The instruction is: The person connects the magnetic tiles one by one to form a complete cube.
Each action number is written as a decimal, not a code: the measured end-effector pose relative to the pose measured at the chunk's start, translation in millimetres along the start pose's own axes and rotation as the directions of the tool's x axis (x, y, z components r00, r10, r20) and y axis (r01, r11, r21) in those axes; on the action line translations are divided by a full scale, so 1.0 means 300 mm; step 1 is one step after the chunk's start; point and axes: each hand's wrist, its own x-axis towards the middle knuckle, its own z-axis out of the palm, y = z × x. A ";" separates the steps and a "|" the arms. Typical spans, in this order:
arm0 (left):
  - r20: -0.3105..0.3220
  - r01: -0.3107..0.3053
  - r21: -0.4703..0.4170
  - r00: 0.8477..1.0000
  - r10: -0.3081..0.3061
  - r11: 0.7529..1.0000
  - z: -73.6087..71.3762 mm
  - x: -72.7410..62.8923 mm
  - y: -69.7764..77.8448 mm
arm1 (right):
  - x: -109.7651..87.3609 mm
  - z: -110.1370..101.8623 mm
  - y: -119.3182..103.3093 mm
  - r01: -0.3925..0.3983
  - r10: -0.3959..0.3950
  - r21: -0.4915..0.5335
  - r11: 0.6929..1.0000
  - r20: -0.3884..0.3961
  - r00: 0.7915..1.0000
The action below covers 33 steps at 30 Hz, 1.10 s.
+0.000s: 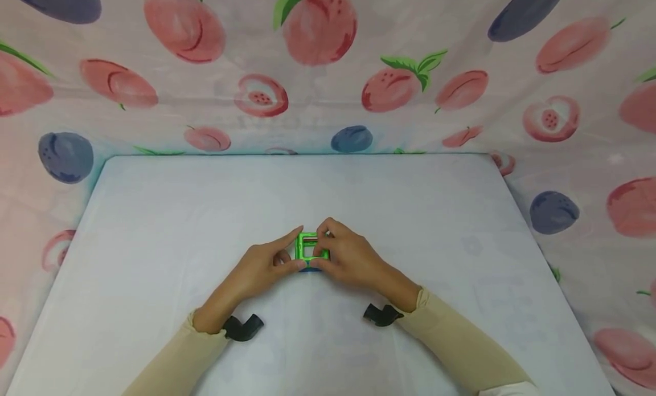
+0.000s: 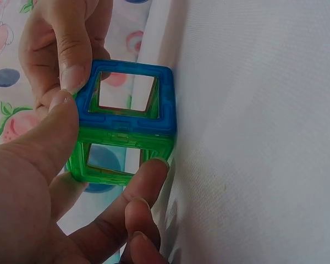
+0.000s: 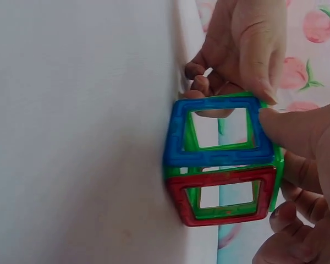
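Observation:
A small cube of magnetic tiles (image 1: 299,247) stands on the white table between both hands, its green top facing up in the head view. A blue tile (image 2: 166,99) makes its near side. On the left side is a green tile (image 2: 107,177), and a red tile (image 3: 223,179) forms the right side. My left hand (image 1: 263,265) holds the cube from the left, thumb at the top near edge and fingers along the green side. From the right, my right hand (image 1: 353,256) pinches the top, its thumb tip close beside the left thumb.
The white-covered table (image 1: 410,202) stretches around the hands. Behind it and at both sides hangs a fruit-print cloth (image 1: 307,99). Black wrist mounts (image 1: 243,327) stick out from the cuffs of the beige sleeves (image 1: 456,333).

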 end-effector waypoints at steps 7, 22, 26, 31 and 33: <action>0.024 0.014 -0.003 1.000 -0.014 1.000 -0.011 0.001 -0.003 | -0.016 0.004 0.015 -0.031 0.031 0.004 1.000 -0.020 0.999; 0.049 0.026 -0.042 0.999 -0.023 0.999 -0.034 0.003 -0.014 | -0.059 -0.004 0.104 -0.149 0.157 0.208 0.967 -0.021 0.987; 0.052 0.038 -0.055 0.998 -0.035 0.998 -0.032 0.002 -0.017 | -0.062 0.005 0.107 -0.159 0.171 0.224 0.962 -0.034 0.985; 0.037 0.036 -0.063 0.999 -0.034 0.997 -0.026 0.003 -0.016 | -0.060 0.005 0.109 -0.143 0.159 0.219 0.965 -0.056 0.986; 0.028 0.037 -0.062 0.999 -0.035 0.997 -0.024 0.004 -0.015 | -0.058 0.003 0.110 -0.128 0.144 0.215 0.968 -0.064 0.987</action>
